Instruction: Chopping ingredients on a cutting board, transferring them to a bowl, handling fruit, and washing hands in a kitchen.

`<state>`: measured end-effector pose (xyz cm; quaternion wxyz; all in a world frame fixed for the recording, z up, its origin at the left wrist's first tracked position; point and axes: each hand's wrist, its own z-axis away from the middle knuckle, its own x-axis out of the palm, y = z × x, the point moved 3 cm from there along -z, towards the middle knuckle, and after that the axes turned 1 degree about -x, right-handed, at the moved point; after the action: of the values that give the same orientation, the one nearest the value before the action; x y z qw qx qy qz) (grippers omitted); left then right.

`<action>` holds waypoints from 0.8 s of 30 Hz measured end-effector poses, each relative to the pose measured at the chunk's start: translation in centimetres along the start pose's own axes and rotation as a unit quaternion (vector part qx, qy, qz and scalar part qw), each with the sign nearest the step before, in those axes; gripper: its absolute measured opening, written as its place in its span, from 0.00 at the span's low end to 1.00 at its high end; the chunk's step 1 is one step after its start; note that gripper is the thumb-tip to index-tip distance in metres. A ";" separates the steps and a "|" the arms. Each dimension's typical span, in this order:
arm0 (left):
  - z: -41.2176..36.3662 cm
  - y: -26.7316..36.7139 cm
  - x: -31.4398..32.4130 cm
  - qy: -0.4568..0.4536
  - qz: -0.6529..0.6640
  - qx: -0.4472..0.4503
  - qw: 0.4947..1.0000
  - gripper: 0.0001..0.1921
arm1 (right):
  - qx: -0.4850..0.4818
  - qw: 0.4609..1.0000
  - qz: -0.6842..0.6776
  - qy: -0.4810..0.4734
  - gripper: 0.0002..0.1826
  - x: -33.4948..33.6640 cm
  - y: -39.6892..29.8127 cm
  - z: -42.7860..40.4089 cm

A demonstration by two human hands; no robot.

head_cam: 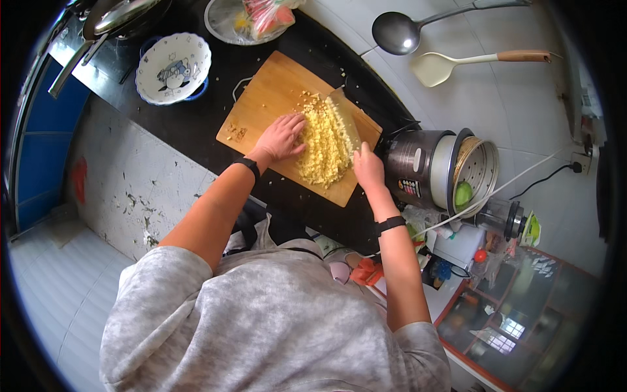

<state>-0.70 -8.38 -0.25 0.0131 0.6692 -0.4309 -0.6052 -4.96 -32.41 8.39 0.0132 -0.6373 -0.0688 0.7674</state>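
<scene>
A wooden cutting board (pixel 259 112) lies on the black countertop, bearing a heap of finely chopped yellow food (pixel 321 147). My left hand (pixel 283 136) rests flat at the left side of the heap, its fingertips touching the pieces and nothing gripped in it. In my right hand (pixel 368 166) is the handle end of a broad-bladed kitchen knife (pixel 347 115). The blade lies along the heap's right side, with chopped bits along it. My fingers hide the handle. Small crumbs are scattered at the board's far part and on the counter.
Left of the board stands a white patterned bowl (pixel 171 68) with blue handles. Beyond it is a lidded pan (pixel 122 19). A plate (pixel 220 24) with a plastic bag sits at the back. On the right is a rice cooker (pixel 416 166); a ladle (pixel 397 33) and a turner (pixel 433 68) hang above.
</scene>
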 end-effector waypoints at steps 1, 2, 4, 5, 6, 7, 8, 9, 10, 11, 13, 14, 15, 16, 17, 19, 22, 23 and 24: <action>0.0 0.1 -0.1 -0.002 0.002 -0.002 1.000 0.30 | 0.011 1.000 -0.005 0.021 0.19 -0.3 0.5 0.1; 0.1 0.1 -0.1 -0.002 0.000 -0.001 1.000 0.30 | 0.006 1.000 -0.004 0.024 0.19 0.3 1.3 0.0; -0.4 0.2 -0.2 0.000 -0.003 0.003 1.000 0.30 | 0.026 0.999 0.019 0.017 0.18 1.5 1.6 0.5; -0.7 0.3 -0.2 -0.001 -0.003 0.007 1.000 0.31 | 0.047 0.998 0.041 0.011 0.18 2.0 1.8 0.7; -0.6 0.4 -0.1 -0.003 -0.003 0.011 1.000 0.31 | 0.032 0.999 0.030 0.014 0.19 2.0 1.5 0.6; -0.4 0.4 -0.1 -0.004 -0.002 0.014 1.000 0.31 | 0.035 0.999 0.030 0.015 0.19 2.0 1.3 0.6; 0.0 0.3 -0.1 -0.012 -0.005 0.004 1.000 0.32 | 0.041 0.999 0.024 0.004 0.18 2.0 1.1 0.7; -0.3 0.0 -0.2 -0.014 -0.012 -0.007 1.000 0.32 | 0.042 0.999 0.019 -0.003 0.17 1.6 1.0 0.0; -0.5 0.1 -0.2 -0.009 -0.014 -0.004 1.000 0.32 | 0.028 0.999 -0.003 0.027 0.15 1.0 0.8 0.0; -0.6 0.4 -0.1 -0.018 -0.020 0.003 1.000 0.32 | 0.027 0.999 -0.001 0.033 0.15 0.5 0.8 0.1; 0.1 0.1 0.0 -0.031 -0.026 -0.006 0.999 0.32 | 0.048 0.998 -0.010 -0.027 0.15 -0.9 -1.1 0.3; 0.2 -0.2 0.0 -0.019 -0.019 -0.010 1.000 0.32 | 0.034 0.999 -0.032 -0.016 0.16 -1.3 -2.2 0.4; 0.1 0.0 -0.1 -0.006 -0.009 -0.009 1.000 0.32 | 0.036 0.999 -0.030 -0.018 0.16 -1.5 -3.0 0.6; 0.0 0.1 -0.1 -0.002 -0.014 -0.011 1.000 0.33 | 0.056 0.997 -0.028 -0.052 0.17 -1.2 -3.6 0.5; -0.1 0.1 0.0 -0.003 -0.011 -0.011 1.000 0.33 | 0.075 0.993 -0.026 -0.086 0.17 -0.7 -4.5 0.6; -0.6 0.4 0.0 0.022 -0.009 0.004 1.000 0.32 | 0.097 0.995 -0.016 -0.027 0.18 2.8 -5.0 1.4; -0.3 0.0 0.2 0.026 -0.014 0.003 1.000 0.32 | 0.113 0.992 -0.004 -0.052 0.19 3.1 -6.3 1.2; -0.2 -0.1 0.3 0.027 -0.014 0.003 1.000 0.32 | 0.117 0.990 -0.044 -0.061 0.18 2.4 -6.0 0.6; -0.4 0.1 0.1 0.028 -0.013 0.005 0.999 0.32 | 0.126 0.986 -0.082 -0.067 0.16 1.7 -5.3 0.3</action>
<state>-0.45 -8.71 -0.17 0.0135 0.6918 -0.4246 -0.5840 -5.97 -27.01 7.40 0.1517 -0.5703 -0.0238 0.8070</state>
